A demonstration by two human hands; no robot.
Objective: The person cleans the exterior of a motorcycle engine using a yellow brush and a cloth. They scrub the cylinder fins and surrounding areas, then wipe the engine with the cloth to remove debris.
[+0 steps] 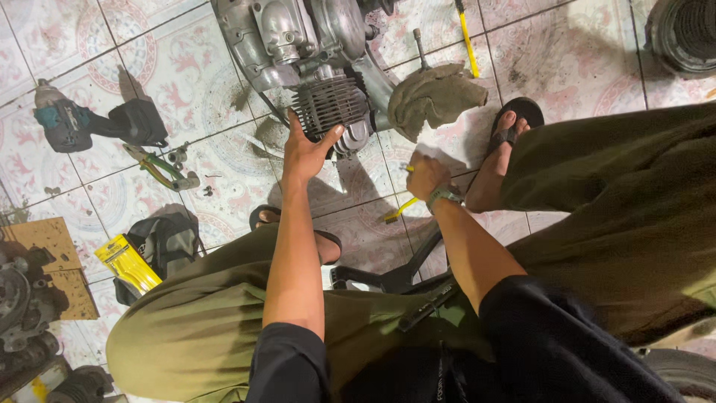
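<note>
While beside bag [168, 242], flat yellow package [127, 263], left hand [306, 153] afar.

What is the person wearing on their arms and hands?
Both arms wear short black sleeves that end above the elbows, and the forearms are bare. The right hand has a wristwatch with a greenish band at the wrist. The left hand wears nothing: no gloves, no rings visible.

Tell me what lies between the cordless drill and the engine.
Head view: pliers and small loose parts lie on the tiles between drill and engine.
</note>
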